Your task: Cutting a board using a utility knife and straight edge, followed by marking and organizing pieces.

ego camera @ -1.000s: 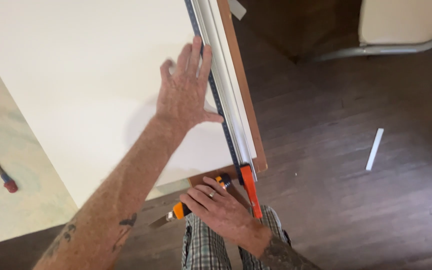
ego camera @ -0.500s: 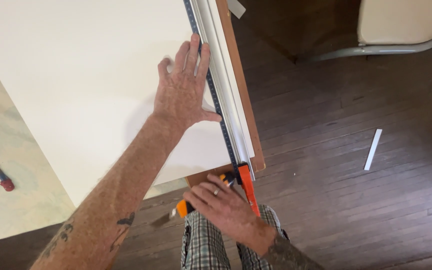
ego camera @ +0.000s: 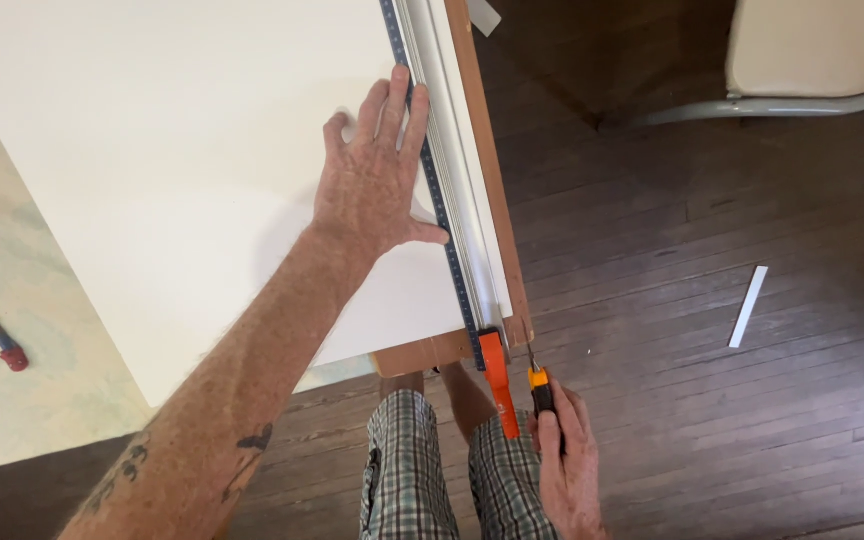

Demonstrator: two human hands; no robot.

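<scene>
White board [ego camera: 172, 160] lies flat under the left hand [ego camera: 377, 175], which is spread wide, palm down, fingers pointing away from the body and the thumb stretched out toward the metal straightedge [ego camera: 447, 190]. That straightedge runs just beside the fingertips on the thumb side, its blue scale edge touching the index finger, and it ends nearer the body in an orange handle [ego camera: 497, 385] that sticks out past the board's corner. Beyond the straightedge, farther from the left hand, a narrow brown wooden strip [ego camera: 492, 180] follows the same line. The right hand [ego camera: 567, 465] is closed around an orange-and-black utility knife [ego camera: 540, 385], blade end pointing up toward the near end of the wooden strip and held just beside the orange handle, off the board and above the dark wood floor [ego camera: 712, 420]. Well apart from the left forearm, on the pale surface, lies a small red-tipped tool [ego camera: 0, 335]. A white offcut strip [ego camera: 749, 306] lies on the floor, well off to the right hand's outer side.
</scene>
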